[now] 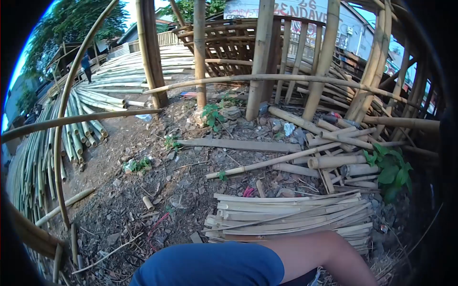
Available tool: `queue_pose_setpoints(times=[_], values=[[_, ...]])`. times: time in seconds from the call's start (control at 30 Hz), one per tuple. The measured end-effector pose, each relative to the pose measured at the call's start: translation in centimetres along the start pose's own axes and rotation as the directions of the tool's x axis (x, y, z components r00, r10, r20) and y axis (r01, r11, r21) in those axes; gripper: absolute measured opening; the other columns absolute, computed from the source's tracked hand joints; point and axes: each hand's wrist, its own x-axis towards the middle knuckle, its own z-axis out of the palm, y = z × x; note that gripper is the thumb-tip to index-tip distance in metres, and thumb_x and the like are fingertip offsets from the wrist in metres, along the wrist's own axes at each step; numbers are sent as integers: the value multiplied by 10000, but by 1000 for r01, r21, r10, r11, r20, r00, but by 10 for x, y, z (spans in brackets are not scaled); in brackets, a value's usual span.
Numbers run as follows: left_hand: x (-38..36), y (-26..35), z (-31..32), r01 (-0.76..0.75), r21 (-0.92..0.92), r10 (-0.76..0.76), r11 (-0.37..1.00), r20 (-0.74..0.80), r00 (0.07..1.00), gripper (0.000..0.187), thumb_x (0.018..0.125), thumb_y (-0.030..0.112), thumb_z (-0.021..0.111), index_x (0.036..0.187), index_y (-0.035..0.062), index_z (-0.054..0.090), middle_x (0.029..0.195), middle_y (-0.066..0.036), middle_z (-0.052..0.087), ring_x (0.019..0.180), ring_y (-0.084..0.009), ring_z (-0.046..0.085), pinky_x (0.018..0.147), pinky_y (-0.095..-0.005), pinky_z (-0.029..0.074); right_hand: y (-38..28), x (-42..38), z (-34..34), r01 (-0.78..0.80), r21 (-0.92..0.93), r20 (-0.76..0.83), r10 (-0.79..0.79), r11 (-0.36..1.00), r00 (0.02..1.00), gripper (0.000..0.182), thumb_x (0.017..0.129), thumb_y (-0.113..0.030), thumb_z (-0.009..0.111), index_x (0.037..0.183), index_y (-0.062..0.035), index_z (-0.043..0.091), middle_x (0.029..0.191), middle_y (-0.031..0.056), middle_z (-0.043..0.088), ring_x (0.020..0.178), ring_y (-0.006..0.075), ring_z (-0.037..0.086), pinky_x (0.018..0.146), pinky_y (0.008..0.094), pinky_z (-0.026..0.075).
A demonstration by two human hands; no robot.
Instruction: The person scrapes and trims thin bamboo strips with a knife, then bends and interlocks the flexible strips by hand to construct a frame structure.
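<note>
Neither of my hands shows in the head view. Across the bottom edge runs blue cloth [205, 264], with a bare bent limb [310, 248] coming out of it and leaving the picture at the lower right. Just beyond the limb lies a stack of split bamboo strips [286, 209], laid roughly side by side on the ground. Its near side is partly covered by the limb. Whatever my hands touch or hold is out of sight.
Cut bamboo pieces [338, 162] are heaped at the right beside a leafy plant [393, 171]. A flat board [238, 145] lies mid-ground. Upright bamboo posts [260, 62] and a bent crosspiece [286, 77] stand ahead. Long poles [33, 167] cover the left; a person [86, 66] stands far back.
</note>
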Motion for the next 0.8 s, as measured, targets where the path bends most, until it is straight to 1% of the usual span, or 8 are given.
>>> queue_pose_setpoints(times=[0.13,0.2,0.4,0.5,0.57,0.67,0.7,0.8], values=[[39,-38,37,20,322,103,947,-359,928,275,992,285,430,999,65,594,982,-114,520,1000,-302,454,886,-418,345,-27,-20,-74,-153,111,-7,154,982,988,235,1000,-169,425,1150,-31,541,1024,72,581,897,127,569,755,252,464],[50,-19,29,-18,400,123,916,-238,963,360,1012,300,385,1162,82,630,1073,-128,465,1020,-284,368,948,-398,294,-69,-13,-83,-258,329,48,257,908,965,241,989,-205,473,1095,-15,575,949,59,611,825,107,582,729,243,473],[89,-17,20,154,-523,-287,838,-184,940,446,1029,337,335,1341,58,490,1225,-127,347,917,-218,596,816,-296,507,-110,0,-69,-247,371,96,227,895,969,192,896,-139,643,1014,11,623,889,50,651,798,91,603,702,245,484],[91,-8,6,265,-561,-357,784,-59,932,476,1038,318,297,1415,32,347,1292,-194,285,702,-217,640,707,-281,539,-100,4,-63,-236,310,60,229,921,972,178,824,-14,660,993,22,621,850,64,643,724,97,597,660,251,481],[91,-23,-8,357,-240,-376,903,-38,926,559,1011,375,369,1424,7,288,1290,-211,295,1015,-248,530,859,-386,468,-104,11,-61,-211,317,32,212,924,977,161,834,19,633,993,35,616,850,94,652,708,104,597,633,256,490],[36,15,-20,144,295,-114,944,-116,987,560,963,345,505,1350,-19,329,1208,-135,330,1096,-226,316,986,-395,282,-110,23,-74,-200,282,23,202,938,979,193,835,0,650,1018,38,602,852,96,660,711,101,600,619,236,489],[32,15,-33,-210,252,227,945,-39,973,528,960,319,515,1327,-13,330,1178,-117,319,1033,-208,309,967,-373,266,-109,27,-78,-222,260,50,217,940,975,228,834,-27,674,1039,34,595,852,88,664,717,94,603,613,219,485],[66,-4,-73,-768,243,806,592,-165,569,366,986,217,481,1252,12,335,1098,-56,343,924,-117,329,900,-279,292,-116,30,-93,-206,243,78,193,948,978,232,832,-18,672,1042,39,591,845,99,667,685,97,591,588,214,478]])
